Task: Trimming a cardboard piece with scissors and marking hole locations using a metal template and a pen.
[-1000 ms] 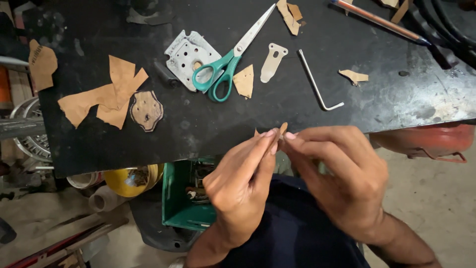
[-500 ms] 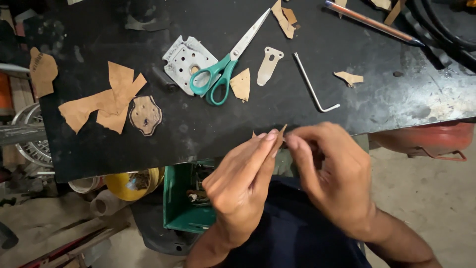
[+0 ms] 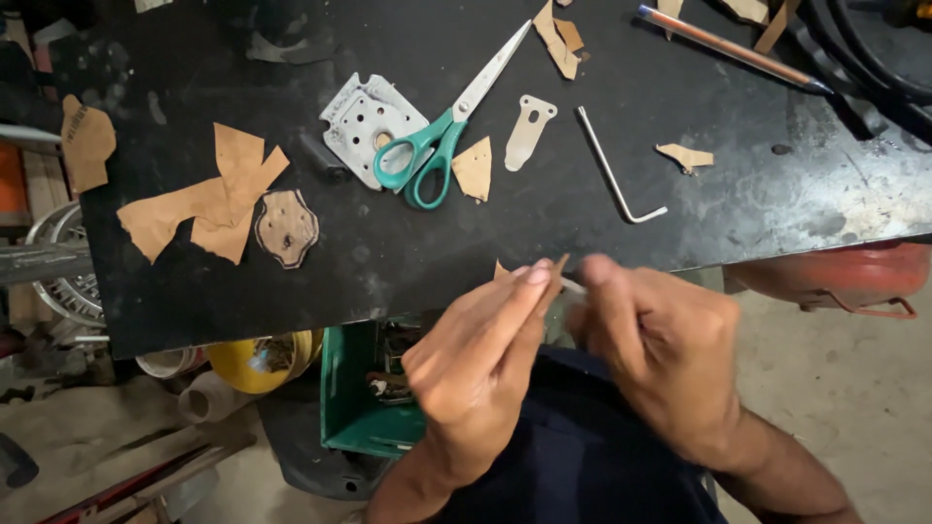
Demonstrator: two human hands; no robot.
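In the head view, your left hand (image 3: 481, 364) sits at lower centre of the frame, fingers pinched on a small tan scrap (image 3: 556, 272) held just off the near edge of the black table (image 3: 388, 262). Your right hand (image 3: 660, 349), just right of it, is curled closed with its fingertips meeting that same scrap; a thin pale sliver shows between the two hands, too blurred to name. Above them on the table lie teal-handled scissors (image 3: 442, 146), a perforated metal plate (image 3: 364, 126), a bent hex key (image 3: 616, 175) and a large torn tan sheet (image 3: 209, 199) at the left. A green crate (image 3: 364, 403) sits beneath the table edge.
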